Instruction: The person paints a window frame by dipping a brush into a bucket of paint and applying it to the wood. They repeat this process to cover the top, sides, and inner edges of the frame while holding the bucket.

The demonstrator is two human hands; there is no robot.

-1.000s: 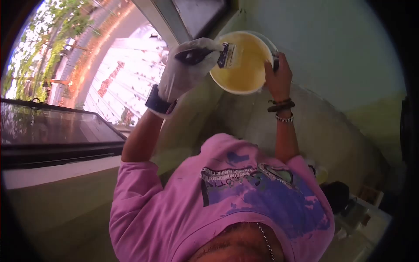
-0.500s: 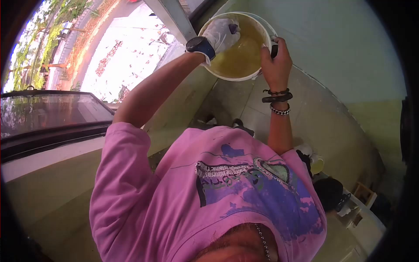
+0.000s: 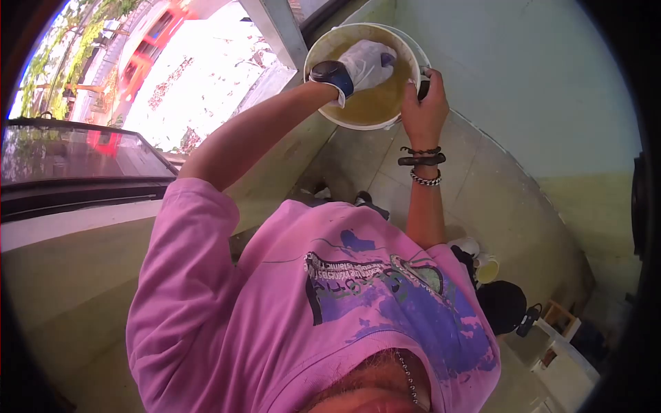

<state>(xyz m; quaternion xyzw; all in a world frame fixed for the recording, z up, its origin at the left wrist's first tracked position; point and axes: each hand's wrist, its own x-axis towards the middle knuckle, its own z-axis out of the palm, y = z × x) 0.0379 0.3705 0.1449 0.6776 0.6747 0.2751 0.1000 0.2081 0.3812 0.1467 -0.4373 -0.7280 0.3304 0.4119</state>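
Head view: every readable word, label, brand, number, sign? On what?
"leading the Indonesias": pink T-shirt, upside down; line's end unclear.
"through Islamic Finance": same shirt, upside down.
Larger shirt lettering beside these: too distorted to read.
Wristwatch, bucket: no readable text.

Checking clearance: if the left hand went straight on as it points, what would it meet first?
Likely the bucket's inner wall, on the right hand's side. Depth is unclear: if the left hand slants downward, the liquid could come first.

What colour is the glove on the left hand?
The glove is white, best seen in the head view.
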